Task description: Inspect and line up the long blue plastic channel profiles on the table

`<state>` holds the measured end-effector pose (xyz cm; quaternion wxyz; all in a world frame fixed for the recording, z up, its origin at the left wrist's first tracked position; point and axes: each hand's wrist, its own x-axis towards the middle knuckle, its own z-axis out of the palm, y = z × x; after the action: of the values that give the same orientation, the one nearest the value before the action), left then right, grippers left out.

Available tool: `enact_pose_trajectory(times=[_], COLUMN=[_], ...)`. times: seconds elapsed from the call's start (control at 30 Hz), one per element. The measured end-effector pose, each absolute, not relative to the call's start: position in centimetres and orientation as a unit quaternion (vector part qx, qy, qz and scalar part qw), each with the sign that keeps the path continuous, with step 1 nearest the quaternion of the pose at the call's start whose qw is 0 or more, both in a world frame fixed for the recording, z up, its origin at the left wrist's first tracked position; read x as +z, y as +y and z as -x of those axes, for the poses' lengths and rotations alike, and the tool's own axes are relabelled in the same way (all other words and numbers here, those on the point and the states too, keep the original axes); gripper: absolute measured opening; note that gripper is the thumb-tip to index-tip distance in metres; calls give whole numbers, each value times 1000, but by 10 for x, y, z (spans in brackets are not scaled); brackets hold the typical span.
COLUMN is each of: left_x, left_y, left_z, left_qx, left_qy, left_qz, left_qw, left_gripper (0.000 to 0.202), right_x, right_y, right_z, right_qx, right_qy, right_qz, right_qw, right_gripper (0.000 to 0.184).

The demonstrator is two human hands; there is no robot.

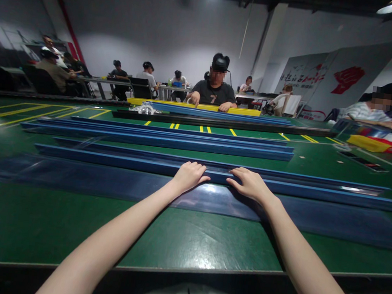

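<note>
A long blue channel strip (109, 160) lies crosswise on the green table. My left hand (189, 177) grips it near the middle, fingers over the far side and thumb on the near side. A short way to the right, my right hand (250, 184) grips the same strip in a like way; its fingertips are partly hidden. In front of the strip, a flat, glossy, see-through plastic sleeve (79, 178) lies stretched out on the table, passing near both wrists.
Beyond lie more blue strips (161, 141), a black strip (227, 123) and crumpled clear plastic (146, 108). A person (214, 90) across the green table (185, 245) has both hands at a yellow strip (172, 104). Yellow and red packs (369, 143) lie at right.
</note>
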<state>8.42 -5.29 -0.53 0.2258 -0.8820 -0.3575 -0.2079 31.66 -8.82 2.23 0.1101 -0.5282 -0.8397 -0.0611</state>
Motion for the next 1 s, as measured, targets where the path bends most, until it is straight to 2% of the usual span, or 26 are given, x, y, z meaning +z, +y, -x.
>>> enact_pose_trajectory(times=[0.5, 0.73, 1.0], left_x=[-1, 0, -1], left_y=[-56, -56, -56], left_z=[-84, -84, -85], left_qx=[-204, -206, -214], left_qy=[-356, -358, -373], left_qz=[886, 880, 869], left_qw=[219, 236, 246], left_gripper=[29, 31, 35], right_x=[21, 23, 24], right_y=[-89, -88, -90], right_z=[-315, -313, -311], right_qx=[-60, -92, -72], right_qy=[-845, -843, -843], right_qz=[515, 516, 515], right_qw=[133, 118, 138], right_gripper=[38, 32, 22])
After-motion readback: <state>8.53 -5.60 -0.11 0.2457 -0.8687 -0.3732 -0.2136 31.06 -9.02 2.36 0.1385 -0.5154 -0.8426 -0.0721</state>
